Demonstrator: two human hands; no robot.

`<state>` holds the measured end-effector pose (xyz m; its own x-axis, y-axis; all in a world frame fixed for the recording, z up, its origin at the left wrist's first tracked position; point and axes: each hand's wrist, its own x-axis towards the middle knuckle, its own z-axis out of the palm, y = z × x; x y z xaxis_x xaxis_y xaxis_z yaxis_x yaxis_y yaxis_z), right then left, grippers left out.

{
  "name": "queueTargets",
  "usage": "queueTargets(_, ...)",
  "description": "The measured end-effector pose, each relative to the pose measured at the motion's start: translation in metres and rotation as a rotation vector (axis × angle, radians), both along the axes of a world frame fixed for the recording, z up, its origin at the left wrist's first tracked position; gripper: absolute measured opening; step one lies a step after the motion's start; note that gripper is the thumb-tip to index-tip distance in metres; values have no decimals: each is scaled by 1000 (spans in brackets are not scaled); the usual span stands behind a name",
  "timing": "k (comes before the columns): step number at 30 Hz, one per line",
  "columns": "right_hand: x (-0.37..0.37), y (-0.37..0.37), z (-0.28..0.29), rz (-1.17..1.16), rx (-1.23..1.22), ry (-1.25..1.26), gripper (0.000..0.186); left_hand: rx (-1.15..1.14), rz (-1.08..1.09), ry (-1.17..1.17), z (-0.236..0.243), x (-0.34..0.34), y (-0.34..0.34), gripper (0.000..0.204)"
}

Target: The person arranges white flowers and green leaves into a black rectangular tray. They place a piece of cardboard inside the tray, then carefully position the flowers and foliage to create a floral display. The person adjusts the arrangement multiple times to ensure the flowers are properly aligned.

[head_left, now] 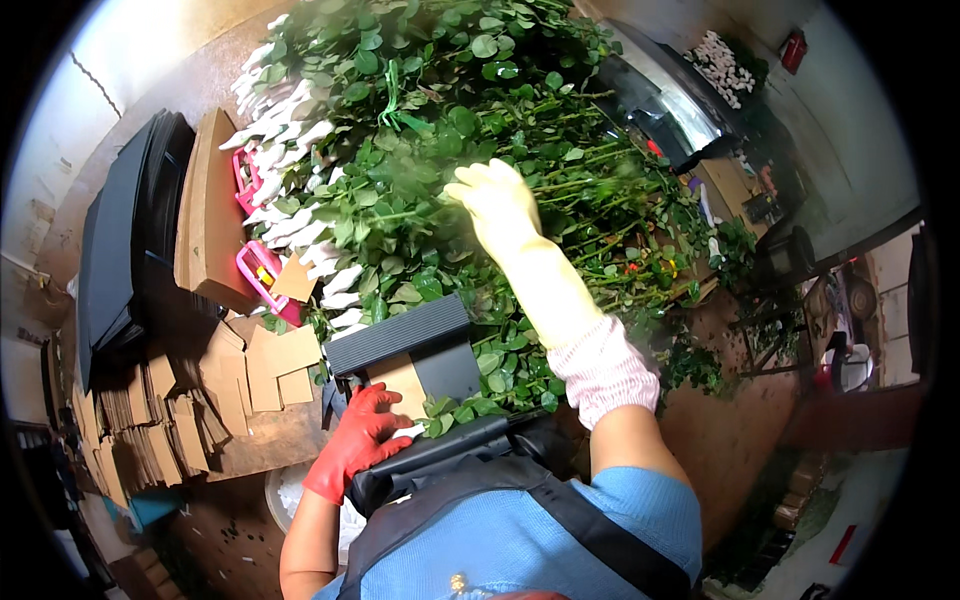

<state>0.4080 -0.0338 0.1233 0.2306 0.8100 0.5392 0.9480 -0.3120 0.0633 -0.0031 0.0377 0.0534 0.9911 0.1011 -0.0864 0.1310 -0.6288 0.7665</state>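
My left hand, in a red rubber glove, rests at the edge of a folded black corrugated sheet with brown cardboard inside it. Its fingers are spread, beside a white-sleeved flower bud with green leaves. Out over the heap of leafy rose stems reaches my right hand, in a long pale yellow glove with a pink-striped cuff. Those fingers are slightly bent and apart, with nothing visible in them. Many white-sleeved buds line the heap's left side.
On the left stand a stack of black sheets, a brown cardboard box and piled cardboard pieces. Pink-handled items lie near the buds. Green ties sit on the foliage. Under the table edge is a white bin.
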Motion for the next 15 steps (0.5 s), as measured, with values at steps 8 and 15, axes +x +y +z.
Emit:
queueTargets(8, -5, -132, -73, 96, -877, 327, 64, -13, 10, -24, 6, 1, -3, 31)
queueTargets(15, 39, -22, -9, 23, -144, 271, 35, -25, 34, -11, 12, 4, -4, 31)
